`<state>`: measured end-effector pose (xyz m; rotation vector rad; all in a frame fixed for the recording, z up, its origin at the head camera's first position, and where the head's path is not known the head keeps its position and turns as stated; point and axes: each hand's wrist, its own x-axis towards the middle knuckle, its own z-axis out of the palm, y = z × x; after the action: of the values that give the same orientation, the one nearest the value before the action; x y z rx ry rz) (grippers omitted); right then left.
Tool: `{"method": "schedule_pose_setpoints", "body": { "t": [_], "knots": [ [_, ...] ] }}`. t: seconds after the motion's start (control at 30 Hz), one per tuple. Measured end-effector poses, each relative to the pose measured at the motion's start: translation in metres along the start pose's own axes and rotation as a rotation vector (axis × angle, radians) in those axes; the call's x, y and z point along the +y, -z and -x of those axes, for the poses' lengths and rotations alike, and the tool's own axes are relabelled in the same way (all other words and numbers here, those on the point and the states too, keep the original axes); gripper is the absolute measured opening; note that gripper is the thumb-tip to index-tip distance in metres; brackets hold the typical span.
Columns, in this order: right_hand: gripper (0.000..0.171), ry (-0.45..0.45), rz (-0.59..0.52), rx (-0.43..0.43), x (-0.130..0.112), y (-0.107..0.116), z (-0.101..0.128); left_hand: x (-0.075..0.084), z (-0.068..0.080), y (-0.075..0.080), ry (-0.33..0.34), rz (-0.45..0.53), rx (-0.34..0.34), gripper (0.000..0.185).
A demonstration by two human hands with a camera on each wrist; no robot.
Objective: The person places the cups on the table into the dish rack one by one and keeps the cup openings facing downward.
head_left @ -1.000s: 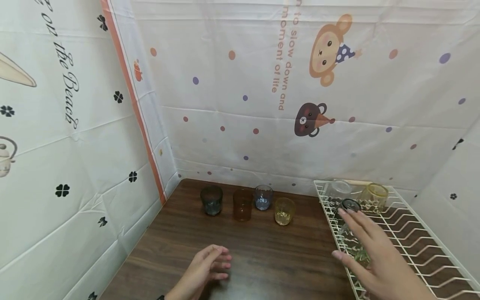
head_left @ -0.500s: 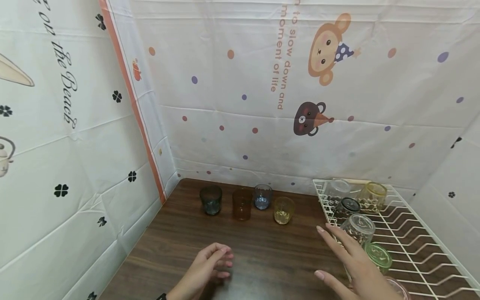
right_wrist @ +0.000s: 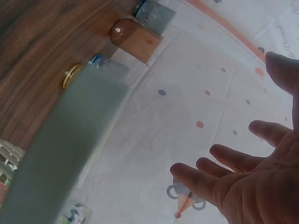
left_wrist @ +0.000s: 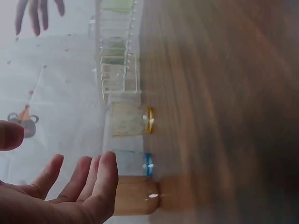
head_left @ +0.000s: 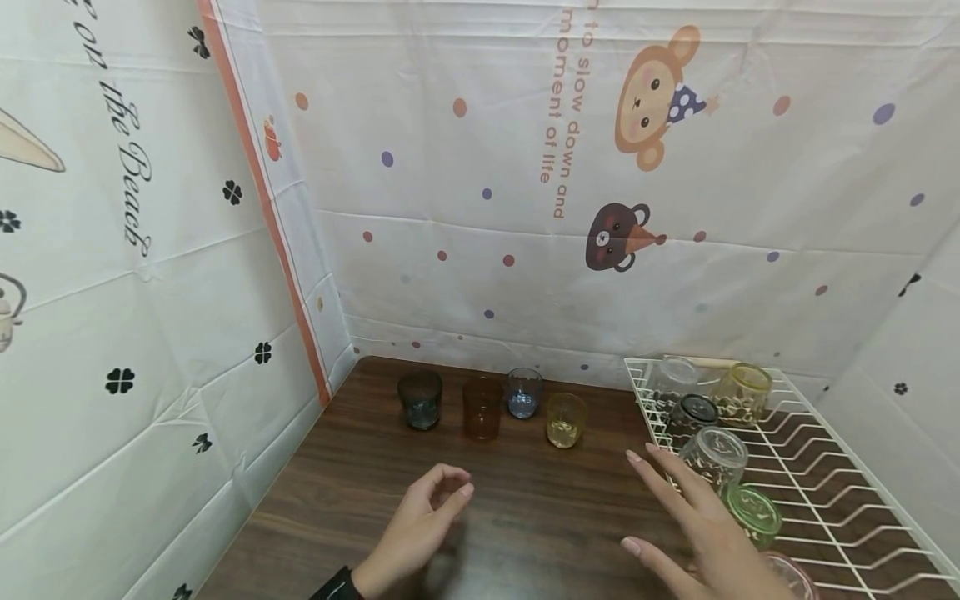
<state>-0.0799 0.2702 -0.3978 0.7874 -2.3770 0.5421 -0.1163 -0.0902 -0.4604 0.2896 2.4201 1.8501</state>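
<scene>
My left hand (head_left: 420, 521) hovers over the brown tabletop (head_left: 337, 492), fingers loosely bent, holding nothing. Four-sided spread of the right hand (head_left: 701, 529) shows straight, parted fingers beside the rack's left edge, with nothing in its grasp. Toward the back of the table stand a dark grey glass (head_left: 422, 408), an amber-brown glass (head_left: 482, 421), a light blue glass (head_left: 524, 392) and a yellow glass (head_left: 564, 423). In the left wrist view the left fingers overlap the amber-brown glass (left_wrist: 135, 198). Both hands are apart from these glasses.
A white wire rack (head_left: 832, 500) on the right bears upturned glasses: clear (head_left: 722, 450), dark (head_left: 696, 412), yellow (head_left: 744, 392), green (head_left: 756, 508) and a pink-rimmed one (head_left: 793, 575). Printed cloth (head_left: 450, 167) walls the back and sides. A blurred grey-green strip (right_wrist: 70, 144) crosses the right wrist view.
My right hand has moved left and down from over the rack, uncovering the clear and green glasses. The left hand has risen slightly and turned, its thumb now nearer the fingertips.
</scene>
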Motion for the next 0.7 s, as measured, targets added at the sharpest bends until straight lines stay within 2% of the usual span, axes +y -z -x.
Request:
{"method": "schedule_pose_setpoints", "body": {
  "t": [0.17,0.37,0.53,0.7],
  "knots": [
    [0.104,-0.008,-0.004,-0.029,-0.002,0.0,0.0,0.008,-0.016,-0.006,-0.072,-0.207,0.052,0.039],
    [0.103,-0.023,-0.006,-0.05,-0.005,0.0,-0.001,0.005,-0.04,-0.018,-0.149,-0.409,0.111,0.046],
    [0.102,-0.047,0.007,-0.063,-0.007,-0.003,-0.001,-0.004,-0.074,-0.025,-0.202,-0.551,0.169,0.057],
    [0.102,-0.008,0.011,-0.033,-0.007,-0.011,0.0,-0.019,-0.107,-0.031,-0.28,-0.663,0.229,0.056]
  ]
}}
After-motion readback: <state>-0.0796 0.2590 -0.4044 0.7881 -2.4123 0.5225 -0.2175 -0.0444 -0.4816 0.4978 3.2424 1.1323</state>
